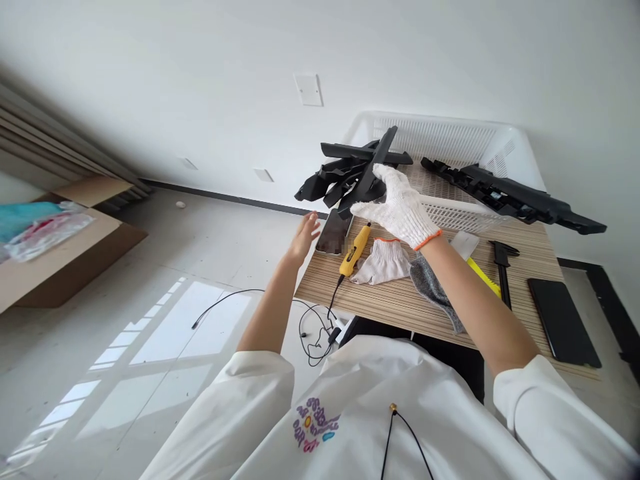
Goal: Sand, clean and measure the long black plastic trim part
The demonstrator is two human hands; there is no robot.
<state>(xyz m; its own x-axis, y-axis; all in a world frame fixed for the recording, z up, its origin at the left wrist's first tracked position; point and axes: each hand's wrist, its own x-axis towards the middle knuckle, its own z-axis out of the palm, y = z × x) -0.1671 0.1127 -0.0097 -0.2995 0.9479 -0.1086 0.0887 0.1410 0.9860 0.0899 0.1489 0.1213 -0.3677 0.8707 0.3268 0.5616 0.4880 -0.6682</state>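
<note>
**Black parts lifted over a striped tabletop**

Black plastic parts [357, 177], a bundle of long bars, held up at the far left edge of the tabletop [400, 300], in front of the left corner of a white basket [450, 143]. Right hand [400, 208], in a white knit glove with an orange cuff, closed around the bundle from the right, fingers wrapped on one bar. Left hand [303, 237], bare, open with fingers spread, hovering beyond the tabletop's left edge, just beside a phone [334, 232] and holding nothing.

Below the gloved hand: a yellow tool [355, 250] with a black cable trailing off the near edge, a loose white glove [384, 261] just right of it, and a grey glove [433, 288] nearer still. Across the basket's right rim, another long black part [510, 195], jutting out to the right. On the right of the tabletop, a black caliper [503, 267], a yellow strip [483, 277] partly hidden by the forearm, and a dark tablet [563, 320] near the edge. Far left on the floor, an open cardboard box [65, 247] with plastic bags inside.
</note>
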